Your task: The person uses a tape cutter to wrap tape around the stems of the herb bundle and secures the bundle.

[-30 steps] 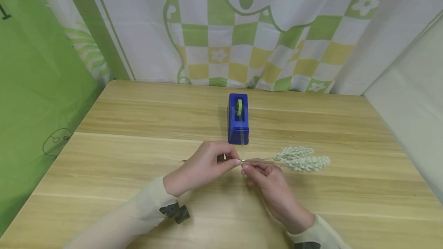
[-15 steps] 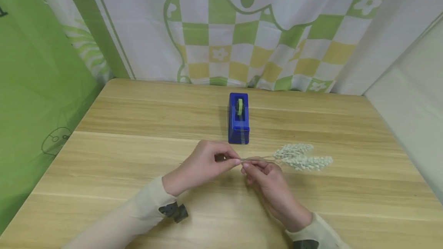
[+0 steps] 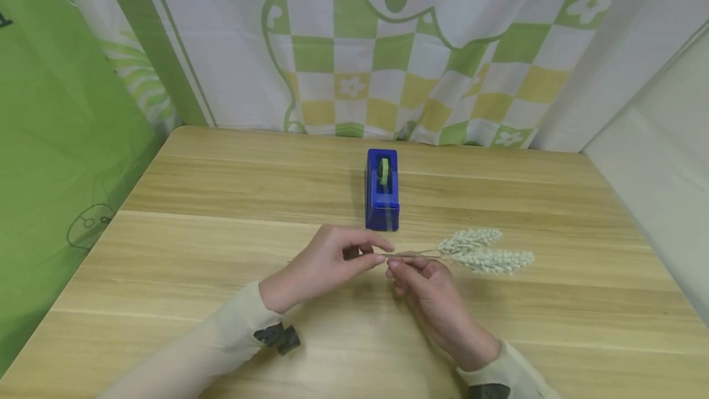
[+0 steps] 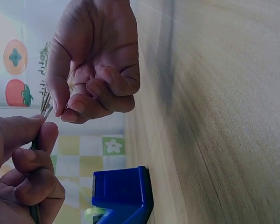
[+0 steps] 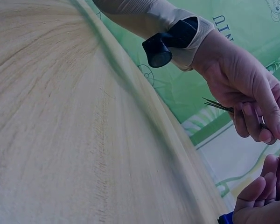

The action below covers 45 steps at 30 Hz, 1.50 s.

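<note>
Two pale green flower sprigs with thin brown stems lie sideways between the hands in the head view, their bushy heads to the right. The left hand holds the stems with curled fingers, thumb along them and forefinger stretched out above. Cut stem ends stick out behind that hand in the right wrist view. Thumb and forefinger of the right hand pinch at the stems, close beside the left fingertips; its other fingers curl loosely in the left wrist view. Just beyond the hands stands a blue tape dispenser.
A green-rimmed tape roll sits in the dispenser. The wood-grain table ends at a checked curtain behind and a green cloth on the left. A dark wrist camera juts from the left sleeve.
The left forefinger has lifted and stretched to the right, away from the thumb. The sprig heads have shifted slightly right. The right hand has stayed almost in place.
</note>
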{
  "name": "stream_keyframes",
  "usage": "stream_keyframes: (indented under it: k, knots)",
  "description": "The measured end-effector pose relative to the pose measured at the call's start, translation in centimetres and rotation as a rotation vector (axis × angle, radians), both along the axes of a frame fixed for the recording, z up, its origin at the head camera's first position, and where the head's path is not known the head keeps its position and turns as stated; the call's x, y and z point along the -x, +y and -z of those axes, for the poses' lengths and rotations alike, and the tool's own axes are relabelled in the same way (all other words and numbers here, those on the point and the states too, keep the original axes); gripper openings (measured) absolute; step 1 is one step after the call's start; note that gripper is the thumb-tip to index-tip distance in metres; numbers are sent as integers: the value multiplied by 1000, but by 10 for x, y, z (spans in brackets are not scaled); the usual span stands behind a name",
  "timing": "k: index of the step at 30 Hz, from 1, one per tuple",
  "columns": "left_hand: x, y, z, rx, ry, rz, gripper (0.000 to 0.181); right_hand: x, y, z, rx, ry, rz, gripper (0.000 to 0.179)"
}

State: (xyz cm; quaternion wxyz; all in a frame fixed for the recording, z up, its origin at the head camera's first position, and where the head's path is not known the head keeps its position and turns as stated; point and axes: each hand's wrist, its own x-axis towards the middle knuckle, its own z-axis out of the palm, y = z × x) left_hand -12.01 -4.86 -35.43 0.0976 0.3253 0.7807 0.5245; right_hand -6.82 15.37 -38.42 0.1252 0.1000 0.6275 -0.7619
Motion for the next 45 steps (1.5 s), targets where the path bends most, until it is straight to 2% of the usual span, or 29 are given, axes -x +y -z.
stream_keyframes:
  k: [10,16,23,26,30,38,45]
  knots:
    - [1,0,0,-18,8,14,17,1,3,1,-2,-10,-20,9]
    - [1,0,1,-9,18,24,16,0,4,2,-15,-34,-3,11]
    - [2,1,1,3,-9,18,15,-2,4,2,-10,-27,9,15]
    - [2,1,1,2,-17,10,15,-3,4,3,-14,-20,-21,28]
    - [1,2,2,-2,-17,9,14,-2,4,4,-30,-26,-55,38]
    - [1,2,3,-2,1,11,14,-2,5,5,-62,-54,-78,38]
    - [2,3,2,-16,-12,7,14,-4,7,6,-84,-58,-162,26]
